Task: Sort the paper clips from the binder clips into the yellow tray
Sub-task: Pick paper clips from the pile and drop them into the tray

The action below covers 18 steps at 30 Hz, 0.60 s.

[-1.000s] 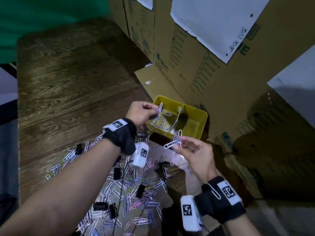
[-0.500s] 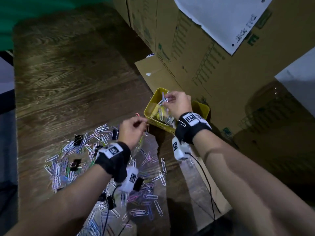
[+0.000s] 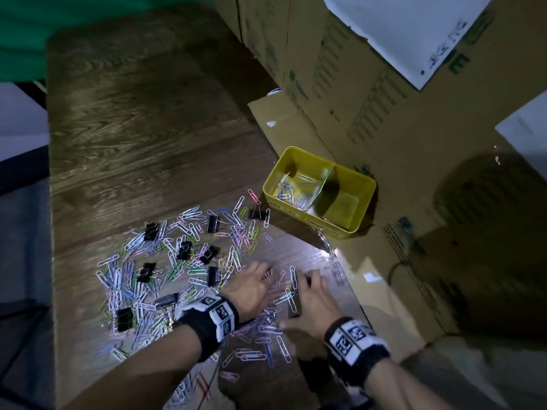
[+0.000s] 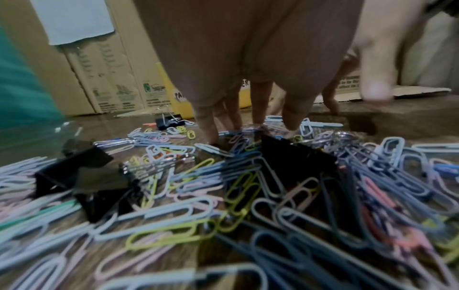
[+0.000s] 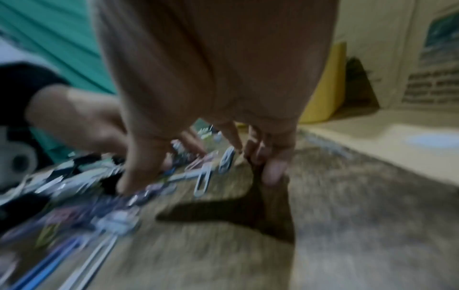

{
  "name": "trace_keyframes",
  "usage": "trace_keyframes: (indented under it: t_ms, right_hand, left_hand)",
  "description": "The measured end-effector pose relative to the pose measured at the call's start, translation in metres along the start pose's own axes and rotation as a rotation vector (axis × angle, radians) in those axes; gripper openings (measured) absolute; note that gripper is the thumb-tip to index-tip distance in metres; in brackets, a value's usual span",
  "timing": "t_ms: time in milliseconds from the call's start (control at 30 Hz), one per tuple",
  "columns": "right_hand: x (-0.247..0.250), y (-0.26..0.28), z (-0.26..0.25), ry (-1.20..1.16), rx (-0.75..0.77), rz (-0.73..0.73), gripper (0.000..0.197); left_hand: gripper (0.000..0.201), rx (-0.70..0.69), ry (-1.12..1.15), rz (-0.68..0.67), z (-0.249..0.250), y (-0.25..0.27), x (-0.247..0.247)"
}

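Left hand: the left hand [image 3: 251,288] is back down on the near right part of the pile, palm down. In the left wrist view its fingers [image 4: 206,119] are straight and spread, with the tips touching the clips. It grasps nothing that I can see.
Right hand: the right hand [image 3: 313,306] was over the tray half a second ago and now is low at the right edge of the pile, just beside the left hand. Its fingers [image 5: 139,166] reach down onto the clips. The right wrist view is blurred, so I cannot tell if it pinches a clip already.
What changed: both hands have left the tray and returned to the pile, so I judge one delivery is finished and a new picking begins.
Paper clips: most paper clips [image 3: 165,279] are still scattered on the wooden table [image 3: 142,119], to the left of the hands and beyond them. A small heap [image 3: 291,192] lies in the left compartment of the tray.
Binder clips: the black binder clips [image 3: 212,223] stay mixed among the paper clips on the table.
Yellow tray: the yellow tray [image 3: 362,214] stands far right of the pile, against the cardboard boxes [image 3: 370,119]. Its right compartment looks empty.
Progress: early; most of the pile remains unsorted.
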State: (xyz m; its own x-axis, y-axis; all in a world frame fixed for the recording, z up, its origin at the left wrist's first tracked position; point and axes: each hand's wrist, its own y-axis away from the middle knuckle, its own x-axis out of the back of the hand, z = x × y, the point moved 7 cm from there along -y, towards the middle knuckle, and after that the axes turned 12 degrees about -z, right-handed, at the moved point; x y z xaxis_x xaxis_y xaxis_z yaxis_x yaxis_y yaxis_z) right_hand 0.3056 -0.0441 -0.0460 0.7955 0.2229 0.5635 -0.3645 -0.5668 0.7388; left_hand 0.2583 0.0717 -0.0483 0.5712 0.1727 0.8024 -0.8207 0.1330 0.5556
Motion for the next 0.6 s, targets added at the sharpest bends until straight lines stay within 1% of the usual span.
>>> trace_keyframes:
  t_ms: [67,100,200,267,333,400,500,533,600]
  right_hand:
    - [-0.015,0.001,-0.003,0.011,0.003,0.054,0.115]
    - [-0.017,-0.001,-0.006,-0.006,0.006,0.087,0.114]
    - [-0.015,-0.004,-0.015,-0.071,-0.001,0.161,0.106]
    - [-0.009,-0.007,-0.021,-0.106,0.016,0.194,0.096]
    - [-0.004,-0.010,-0.026,-0.115,0.044,0.197,0.085]
    - [0.000,-0.011,-0.027,-0.104,0.071,0.193,0.069]
    - [0.005,-0.008,-0.031,-0.098,0.144,0.180,0.040]
    - [0.007,-0.008,-0.032,-0.094,0.167,0.174,0.036]
    - [0.009,-0.006,-0.034,-0.078,0.201,0.162,0.035]
  left_hand:
    - [0.052,-0.008,0.051,0.092,-0.005,0.007,0.002]
    - [0.055,0.018,0.077,0.111,-0.009,0.010,0.004]
    - [0.070,0.139,0.128,0.048,-0.019,0.014,0.001]
    - [0.073,0.188,0.125,0.014,-0.021,0.010,0.001]
    - [0.071,0.216,0.165,-0.009,-0.020,0.007,0.002]
    - [0.064,0.217,0.216,-0.012,-0.018,0.005,0.002]
    - [0.053,0.160,0.287,0.034,-0.014,0.002,0.003]
    - [0.050,0.156,0.313,0.027,-0.013,0.001,0.001]
    - [0.046,0.167,0.346,0.014,-0.013,0.001,0.000]
